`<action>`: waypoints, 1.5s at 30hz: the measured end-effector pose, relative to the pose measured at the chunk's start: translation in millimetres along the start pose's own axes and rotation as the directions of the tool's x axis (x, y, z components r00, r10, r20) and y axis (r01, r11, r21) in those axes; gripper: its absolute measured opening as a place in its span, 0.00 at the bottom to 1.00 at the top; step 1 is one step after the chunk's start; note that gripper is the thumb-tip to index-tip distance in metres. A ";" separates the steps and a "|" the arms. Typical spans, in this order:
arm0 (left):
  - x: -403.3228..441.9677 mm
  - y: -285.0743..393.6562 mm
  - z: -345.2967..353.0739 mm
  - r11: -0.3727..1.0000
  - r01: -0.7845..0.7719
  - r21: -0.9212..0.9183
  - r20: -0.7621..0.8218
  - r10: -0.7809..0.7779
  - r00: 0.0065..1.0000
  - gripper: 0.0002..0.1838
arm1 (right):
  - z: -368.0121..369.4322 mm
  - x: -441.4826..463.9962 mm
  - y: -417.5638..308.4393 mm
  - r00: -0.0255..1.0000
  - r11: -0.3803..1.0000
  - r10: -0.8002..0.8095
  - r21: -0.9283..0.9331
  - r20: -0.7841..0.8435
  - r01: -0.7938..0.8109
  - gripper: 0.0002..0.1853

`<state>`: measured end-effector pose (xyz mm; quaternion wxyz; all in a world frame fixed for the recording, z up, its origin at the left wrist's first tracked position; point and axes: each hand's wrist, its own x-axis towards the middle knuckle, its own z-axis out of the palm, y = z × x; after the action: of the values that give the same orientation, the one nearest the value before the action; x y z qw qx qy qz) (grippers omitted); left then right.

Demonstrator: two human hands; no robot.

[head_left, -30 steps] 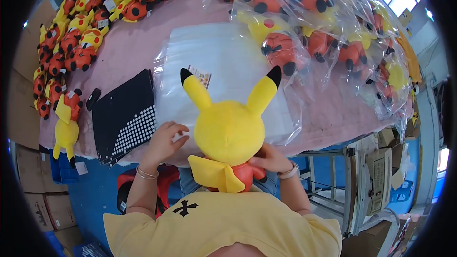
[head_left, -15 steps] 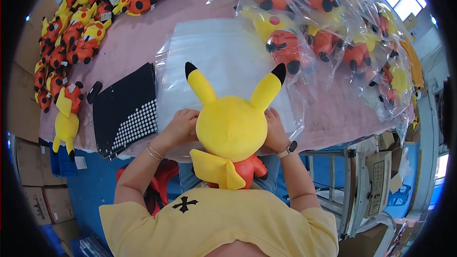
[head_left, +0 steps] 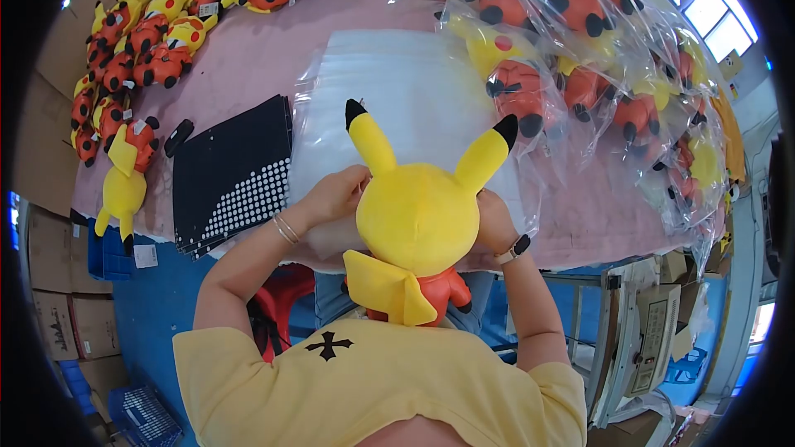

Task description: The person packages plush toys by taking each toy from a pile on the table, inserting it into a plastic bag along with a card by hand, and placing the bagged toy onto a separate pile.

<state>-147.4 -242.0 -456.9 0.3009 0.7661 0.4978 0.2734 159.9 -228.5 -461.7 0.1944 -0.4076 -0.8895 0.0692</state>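
A yellow plush toy (head_left: 418, 219) with black-tipped ears and a red outfit stands upright against my chest, its back to me and its zigzag tail (head_left: 389, 288) nearest my shirt. To the left of its head, my left hand (head_left: 338, 194) has its fingers curled in toward the toy's front. My right hand (head_left: 497, 223) is bent around the other side, its fingertips behind the head. Whatever both hands grip there is hidden by the head. Beneath them lies a stack of clear plastic bags (head_left: 389, 74).
Black sheets with white dots (head_left: 236, 178) and a small black object (head_left: 178, 137) lie to the left. Several loose plush toys (head_left: 149, 41) fill the far left, and bagged toys (head_left: 522, 91) cover the right. A blue bin (head_left: 110, 261) stands below the table's left edge.
The view has shifted slightly, so the table things appear farther right. My left hand has risen a little, its fingers now more curled and partly behind the head; the right fingertips show less.
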 end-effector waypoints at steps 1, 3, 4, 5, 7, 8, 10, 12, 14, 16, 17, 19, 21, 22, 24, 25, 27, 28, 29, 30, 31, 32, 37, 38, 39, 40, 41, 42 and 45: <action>0.1 -3.1 1.1 0.997 -0.048 0.068 0.009 0.047 0.999 0.08 | -8.8 2.7 -2.0 0.998 0.999 0.033 0.022 0.044 -0.034 0.10; 0.7 -7.6 1.4 0.969 -0.144 0.201 0.037 0.139 0.990 0.07 | -19.5 7.0 -2.3 0.986 0.992 0.097 0.062 0.134 -0.106 0.08; 2.3 -8.7 -0.7 0.969 -0.141 0.201 0.036 0.136 0.990 0.07 | -17.8 7.6 1.2 0.986 0.993 0.095 0.064 0.136 -0.104 0.08; 5.5 -9.9 -4.2 0.972 -0.147 0.185 0.090 0.132 0.987 0.08 | -13.2 7.4 6.8 0.992 0.996 0.066 0.059 0.107 -0.073 0.08; 11.7 -11.4 -12.1 0.976 -0.155 0.151 0.198 0.124 0.972 0.08 | -4.3 7.5 15.0 0.999 0.999 0.010 0.047 0.049 -0.013 0.08; 12.5 -10.9 -14.8 0.979 -0.158 0.132 0.252 0.121 0.960 0.09 | -1.7 7.7 16.5 1.000 0.999 -0.017 0.041 0.021 0.016 0.08; 13.0 -4.0 -17.3 0.995 -0.059 0.080 0.227 0.040 0.973 0.08 | -2.4 8.1 15.6 0.999 0.998 -0.020 0.065 0.025 0.018 0.08; 14.7 6.5 -17.3 0.991 0.130 -0.030 0.190 -0.122 0.974 0.08 | -7.8 10.2 11.0 0.999 0.994 -0.026 0.108 0.029 0.022 0.08; 15.0 9.6 -12.2 0.970 0.225 -0.088 0.179 -0.207 0.962 0.08 | -7.8 12.0 10.0 0.999 0.991 -0.028 0.133 0.034 0.024 0.08; 15.5 5.9 -1.7 0.974 0.189 -0.122 0.038 -0.186 0.982 0.07 | -7.1 14.3 11.0 0.999 0.991 -0.048 0.127 0.024 0.044 0.08; 15.2 3.5 2.9 0.976 0.169 -0.137 -0.034 -0.175 0.984 0.07 | -7.0 15.3 11.5 0.998 0.991 -0.057 0.124 0.019 0.054 0.08; 14.0 -1.0 4.7 0.978 0.148 -0.148 -0.109 -0.165 0.980 0.07 | -6.6 18.3 14.2 0.997 0.990 -0.071 0.121 0.012 0.069 0.09; 14.1 -7.3 -0.4 0.994 0.079 -0.069 -0.055 -0.083 0.995 0.08 | -3.2 21.8 21.3 0.998 0.986 0.007 0.166 0.065 -0.018 0.08; 14.4 -8.8 -3.9 0.999 0.042 -0.032 -0.026 -0.043 0.999 0.08 | -0.8 23.2 24.6 0.995 0.980 0.045 0.187 0.092 -0.062 0.08; 15.2 -9.0 -9.4 1.000 0.005 0.008 0.002 -0.005 1.000 0.09 | 6.0 25.0 28.1 0.990 0.973 0.078 0.207 0.119 -0.102 0.08; 16.0 -4.0 -14.0 0.999 0.015 0.048 0.028 -0.016 0.999 0.09 | 11.2 24.5 29.4 0.991 0.960 0.110 0.249 0.079 -0.126 0.08; 17.8 8.0 -22.9 0.991 0.031 0.127 0.078 -0.041 0.996 0.10 | 20.6 22.3 30.5 0.984 0.927 0.176 0.336 0.004 -0.168 0.09; 19.0 10.7 -23.0 0.988 0.035 0.148 0.088 -0.049 0.995 0.10 | 18.6 22.8 26.6 0.981 0.917 0.192 0.358 -0.014 -0.174 0.09; 20.2 13.4 -23.2 0.985 0.039 0.169 0.098 -0.056 0.994 0.11 | 16.5 23.4 22.5 0.978 0.907 0.207 0.380 -0.032 -0.180 0.09; 22.1 15.3 -19.0 0.992 0.093 0.085 0.033 -0.096 0.995 0.11 | 12.6 22.8 18.1 0.977 0.905 0.208 0.387 -0.046 -0.174 0.10; 24.6 16.7 -13.8 0.990 0.140 -0.003 -0.030 -0.140 0.990 0.10 | 4.7 24.4 10.4 0.977 0.904 0.206 0.393 -0.061 -0.166 0.12; 26.9 17.1 -8.9 0.979 0.179 -0.094 -0.090 -0.187 0.978 0.10 | -2.0 25.8 3.7 0.976 0.903 0.204 0.399 -0.076 -0.157 0.13; 33.0 -0.1 3.7 0.994 0.053 0.095 -0.125 -0.041 0.991 0.10 | 6.5 23.1 17.3 0.985 0.950 0.154 0.285 -0.074 -0.127 0.11; 33.2 -1.9 2.9 0.982 -0.001 0.187 -0.104 0.021 0.994 0.10 | 7.7 22.7 20.2 0.988 0.962 0.141 0.243 -0.067 -0.121 0.10; 32.6 -4.4 0.4 0.982 0.000 0.190 -0.110 0.022 0.994 0.10 | 8.9 21.8 22.3 0.988 0.963 0.135 0.243 -0.070 -0.114 0.10; 31.2 -1.9 -6.3 0.988 0.002 0.157 -0.080 0.011 0.997 0.10 | 7.9 21.9 21.5 0.989 0.971 0.125 0.214 -0.073 -0.107 0.10; 29.8 1.0 -13.9 0.992 0.005 0.124 -0.050 0.001 0.999 0.10 | 6.9 22.2 20.6 0.990 0.978 0.116 0.185 -0.076 -0.100 0.11; 28.7 3.4 -20.7 0.996 0.009 0.091 -0.019 -0.007 1.000 0.10 | 5.9 23.0 20.0 0.991 0.983 0.106 0.155 -0.078 -0.093 0.11; 32.7 3.9 -29.0 0.996 0.086 0.000 0.020 -0.086 0.996 0.10 | 1.6 24.0 19.8 0.992 0.990 0.087 0.118 -0.091 -0.076 0.11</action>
<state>-154.3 -207.5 -430.7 0.3176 0.7466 0.5272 0.2525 158.9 -197.3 -461.7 0.2571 -0.4346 -0.8563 0.1083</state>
